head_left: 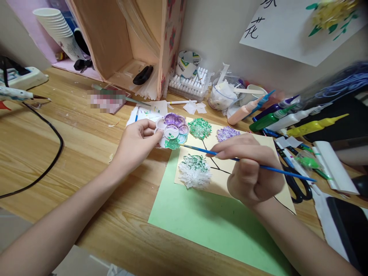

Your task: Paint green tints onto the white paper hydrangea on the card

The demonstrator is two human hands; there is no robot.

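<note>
My left hand (140,140) grips the edge of a flower-shaped paint palette (171,133) with purple and green paint in its wells. A thin blue paintbrush (198,149) is held in my right hand (250,168), its tip at the green well. Beneath lies a cream sheet (221,180) with black lines and textured blossoms: one green (200,128), one purple (227,133), and one white with green on its upper part (195,171). The cream sheet rests on green paper (186,218).
Paint tubes (313,125) and a plastic cup (224,96) stand behind the sheet. Black scissors (299,188) and a phone (347,230) lie at the right. A black cable (57,130) curves across the left, near a glue gun (17,93).
</note>
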